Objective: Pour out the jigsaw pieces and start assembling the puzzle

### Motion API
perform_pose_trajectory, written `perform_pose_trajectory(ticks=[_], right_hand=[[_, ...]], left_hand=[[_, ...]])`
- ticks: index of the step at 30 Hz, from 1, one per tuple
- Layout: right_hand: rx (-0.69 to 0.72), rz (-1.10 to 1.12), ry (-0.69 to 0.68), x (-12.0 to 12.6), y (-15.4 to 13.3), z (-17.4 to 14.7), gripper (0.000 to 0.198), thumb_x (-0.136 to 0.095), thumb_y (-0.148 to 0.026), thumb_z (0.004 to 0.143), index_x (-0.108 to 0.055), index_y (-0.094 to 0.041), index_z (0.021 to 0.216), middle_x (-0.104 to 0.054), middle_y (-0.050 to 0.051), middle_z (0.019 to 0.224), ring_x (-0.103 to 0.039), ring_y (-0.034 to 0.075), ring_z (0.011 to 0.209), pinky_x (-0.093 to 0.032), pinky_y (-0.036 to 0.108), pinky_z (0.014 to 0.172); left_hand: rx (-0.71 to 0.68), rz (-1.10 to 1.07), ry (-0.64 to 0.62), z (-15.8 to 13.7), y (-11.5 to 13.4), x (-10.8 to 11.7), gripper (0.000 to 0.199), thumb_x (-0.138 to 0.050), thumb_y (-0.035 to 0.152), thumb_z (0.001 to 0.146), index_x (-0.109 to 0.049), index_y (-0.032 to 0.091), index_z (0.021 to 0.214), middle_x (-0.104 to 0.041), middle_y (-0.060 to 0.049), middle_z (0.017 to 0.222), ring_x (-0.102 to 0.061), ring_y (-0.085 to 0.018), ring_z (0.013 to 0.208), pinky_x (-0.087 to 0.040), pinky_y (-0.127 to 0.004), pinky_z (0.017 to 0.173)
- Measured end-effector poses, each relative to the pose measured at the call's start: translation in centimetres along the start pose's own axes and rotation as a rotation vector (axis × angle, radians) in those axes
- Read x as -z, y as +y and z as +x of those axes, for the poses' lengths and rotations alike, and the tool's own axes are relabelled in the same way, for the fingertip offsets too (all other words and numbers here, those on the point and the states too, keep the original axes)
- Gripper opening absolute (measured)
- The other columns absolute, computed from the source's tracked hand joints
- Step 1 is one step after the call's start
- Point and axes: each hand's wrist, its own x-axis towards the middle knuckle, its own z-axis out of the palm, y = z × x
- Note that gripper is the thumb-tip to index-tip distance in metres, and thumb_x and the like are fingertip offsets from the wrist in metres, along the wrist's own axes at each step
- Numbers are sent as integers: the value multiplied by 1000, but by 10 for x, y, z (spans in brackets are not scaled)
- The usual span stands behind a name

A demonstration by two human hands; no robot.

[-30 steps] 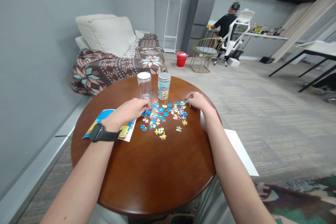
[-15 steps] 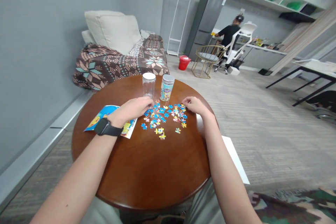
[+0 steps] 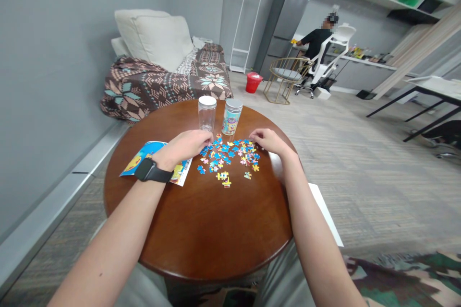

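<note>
Loose jigsaw puzzle pieces point(image 3: 222, 156), mostly blue with some pink and yellow, lie in a pile on the round brown table point(image 3: 212, 230). At the pile's left edge is my left hand point(image 3: 192, 145), its fingers bent and pressed together, the tips down among the pieces. My right hand point(image 3: 267, 140) touches the right side of the pile, fingers curled together. Whatever either hand pinches is hidden. A few yellow pieces point(image 3: 224, 176) lie joined nearer to me, beside a single piece point(image 3: 248, 175). Beneath my left wrist lies a blue picture sheet point(image 3: 135, 162).
Behind the pile stand a clear jar point(image 3: 207, 117) with a white lid and a printed puzzle can point(image 3: 231, 117). A white sheet point(image 3: 326, 213) sits right of my right forearm. Farther off are a covered sofa point(image 3: 162, 81), a red bin point(image 3: 253, 83) and a person point(image 3: 317, 41) at the counter.
The view has shifted slightly, so the table sits a little higher and farther right. Both hands stay at the same sides of the pile, with hardly any movement.
</note>
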Motion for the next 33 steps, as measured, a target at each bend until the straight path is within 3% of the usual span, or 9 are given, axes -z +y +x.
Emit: perform_pose_trajectory(ticks=[5, 14, 23, 28, 33], right_hand=[[84, 24, -60, 2, -3, -2, 20, -56, -23, 84, -71, -14, 93, -68, 2, 76, -58, 11, 68, -45, 22, 69], [179, 110, -283, -1, -2, -4, 34, -78, -30, 63, -71, -15, 92, -69, 2, 83, -58, 13, 73, -44, 23, 67], [203, 110, -234, -1, 0, -1, 27, -70, -15, 65, -71, -15, 92, -70, 2, 85, -60, 13, 77, -46, 22, 71], [181, 125, -209, 0, -2, -3, 33, -60, -5, 64, -71, -15, 93, -69, 2, 82, -59, 12, 72, -45, 20, 64], [190, 175, -216, -1, -6, -4, 27, -64, -13, 67, -70, -13, 93, -68, 2, 78, -59, 12, 70, -46, 21, 65]], left_hand=[[-2, -14, -23, -1, 2, 2, 19, -40, 20, 91, -59, 22, 90, -69, -4, 93, -63, -19, 84, -42, -27, 69], [-19, -29, -46, 0, -1, 2, 13, -50, 27, 87, -59, 21, 93, -69, -4, 95, -63, -18, 85, -42, -26, 72], [-32, -28, -50, 0, -2, 1, 10, -52, 25, 85, -59, 20, 92, -67, -4, 94, -62, -18, 84, -43, -27, 72], [-19, -40, -51, 0, -2, 2, 14, -51, 21, 84, -59, 20, 95, -67, -4, 97, -62, -18, 87, -44, -25, 75], [-25, -24, -33, -1, 0, 4, 15, -47, 24, 86, -59, 20, 95, -66, -5, 98, -61, -19, 87, -43, -27, 73]])
